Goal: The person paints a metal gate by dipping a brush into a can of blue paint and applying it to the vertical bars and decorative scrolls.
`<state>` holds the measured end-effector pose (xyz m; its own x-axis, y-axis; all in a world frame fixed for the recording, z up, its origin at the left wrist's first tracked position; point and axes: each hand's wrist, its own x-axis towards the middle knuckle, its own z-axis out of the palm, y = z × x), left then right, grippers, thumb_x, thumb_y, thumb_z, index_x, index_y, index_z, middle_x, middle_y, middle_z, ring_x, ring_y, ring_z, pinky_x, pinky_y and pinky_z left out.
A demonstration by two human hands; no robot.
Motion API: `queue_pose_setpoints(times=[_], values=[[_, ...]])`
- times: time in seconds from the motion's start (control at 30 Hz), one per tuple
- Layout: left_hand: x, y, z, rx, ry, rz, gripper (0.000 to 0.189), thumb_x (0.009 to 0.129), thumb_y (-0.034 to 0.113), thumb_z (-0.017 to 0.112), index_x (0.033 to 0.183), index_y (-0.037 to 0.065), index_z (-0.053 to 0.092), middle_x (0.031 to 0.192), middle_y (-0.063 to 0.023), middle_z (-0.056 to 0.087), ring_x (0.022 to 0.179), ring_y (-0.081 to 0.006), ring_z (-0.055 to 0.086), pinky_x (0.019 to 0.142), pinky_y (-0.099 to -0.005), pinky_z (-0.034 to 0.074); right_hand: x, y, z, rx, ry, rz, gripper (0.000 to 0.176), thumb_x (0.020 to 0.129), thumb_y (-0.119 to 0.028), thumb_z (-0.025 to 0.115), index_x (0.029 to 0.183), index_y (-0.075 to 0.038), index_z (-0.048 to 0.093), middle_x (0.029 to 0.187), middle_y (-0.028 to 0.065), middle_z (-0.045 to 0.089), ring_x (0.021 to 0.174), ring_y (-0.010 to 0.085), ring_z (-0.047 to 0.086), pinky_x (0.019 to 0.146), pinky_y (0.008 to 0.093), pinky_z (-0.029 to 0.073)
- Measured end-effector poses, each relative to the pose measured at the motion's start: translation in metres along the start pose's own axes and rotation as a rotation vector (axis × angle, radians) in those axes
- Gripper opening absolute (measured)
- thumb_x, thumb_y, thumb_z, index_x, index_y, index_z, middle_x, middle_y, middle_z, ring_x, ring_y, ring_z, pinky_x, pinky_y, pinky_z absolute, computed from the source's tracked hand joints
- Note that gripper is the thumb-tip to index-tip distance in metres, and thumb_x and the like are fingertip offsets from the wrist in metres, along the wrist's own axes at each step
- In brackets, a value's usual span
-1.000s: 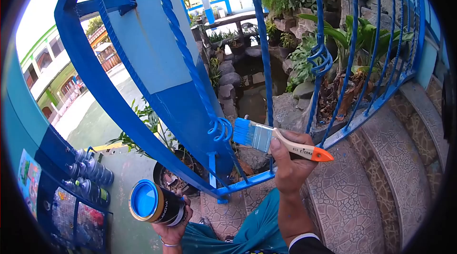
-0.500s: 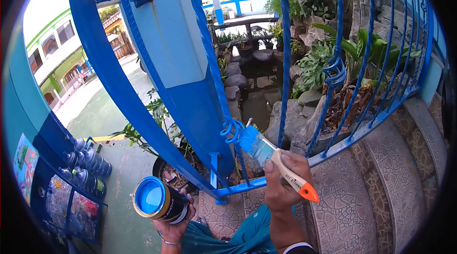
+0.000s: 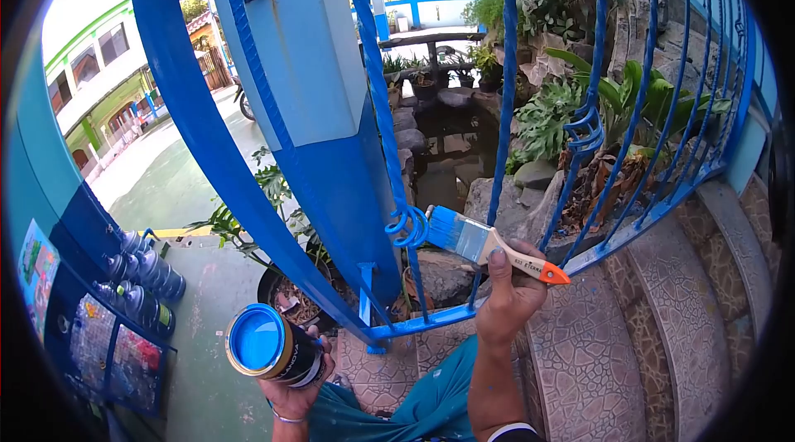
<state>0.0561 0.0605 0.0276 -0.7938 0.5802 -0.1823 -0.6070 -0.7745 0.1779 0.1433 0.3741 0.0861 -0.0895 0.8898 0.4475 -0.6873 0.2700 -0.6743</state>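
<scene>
A flat paintbrush (image 3: 489,245) with blue-loaded bristles, a metal ferrule and a pale wooden handle ending in an orange tip is held in front of the blue-painted metal stair railing (image 3: 203,136). Its long axis is laid almost level, dipping slightly to the right. The bristles are pointed left towards the curled scroll (image 3: 407,225) on a twisted bar of that railing, and the orange tip is pointed right. The bristle ends are seen just beside the scroll; whether they touch it cannot be told.

The brush handle is grasped by the right hand (image 3: 509,293) from below, with the fingers wrapped round the wood and the thumb laid across its upper side near the ferrule. The forearm is raised from the lower edge of the view, and a white cuff is seen at its base.

A round tin can of blue paint (image 3: 267,345), with a dark label and a gold rim, is clasped by the left hand (image 3: 294,392) low at the left. The can is tilted so that its open mouth faces up and leftwards.

Behind the railing, a two-tone blue square pillar (image 3: 331,111) is seen, with a dark plant pot (image 3: 286,297) at its foot. Patterned stone steps (image 3: 629,334) are seen curving away on the right, and teal cloth (image 3: 414,401) is seen between the two arms.
</scene>
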Motion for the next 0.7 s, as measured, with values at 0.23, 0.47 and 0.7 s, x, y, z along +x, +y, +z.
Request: queue_pose_setpoints(times=[0.23, 0.47, 0.7], values=[[0.001, -0.002, 0.002, -0.049, -0.014, -0.017, 0.074, 0.096, 0.058, 0.061, 0.148, 0.006, 0.055, 0.148, -0.0251, 0.057, 0.135, -0.0427, 0.052, 0.108, -0.0602, 0.049, 0.035, -0.033, 0.017, -0.135, -0.119, -0.188, 0.029, 0.097, -0.005, 0.08, 0.119, 0.003, 0.063, 0.106, 0.0092, 0.07, 0.095, 0.0131, 0.067, 0.087, 0.0271, 0.055], [-0.001, 0.0, -0.001, -0.023, -0.001, -0.013, 0.075, 0.096, 0.06, 0.06, 0.149, 0.007, 0.055, 0.146, -0.0241, 0.059, 0.131, -0.0433, 0.055, 0.106, -0.0599, 0.05, 0.07, -0.049, -0.046, -0.115, -0.018, -0.246, 0.036, 0.104, -0.016, 0.072, 0.132, 0.001, 0.057, 0.116, 0.0115, 0.07, 0.106, 0.0168, 0.068, 0.093, 0.03, 0.055], [-0.001, 0.001, -0.011, 0.01, 0.008, -0.002, 0.078, 0.096, 0.062, 0.058, 0.153, 0.009, 0.052, 0.149, -0.0223, 0.058, 0.133, -0.0424, 0.054, 0.106, -0.0587, 0.05, 0.058, -0.03, -0.077, -0.836, -0.378, -0.467, 0.017, 0.103, -0.009, 0.071, 0.117, -0.001, 0.068, 0.11, 0.0109, 0.072, 0.104, 0.0194, 0.068, 0.088, 0.0391, 0.055]])
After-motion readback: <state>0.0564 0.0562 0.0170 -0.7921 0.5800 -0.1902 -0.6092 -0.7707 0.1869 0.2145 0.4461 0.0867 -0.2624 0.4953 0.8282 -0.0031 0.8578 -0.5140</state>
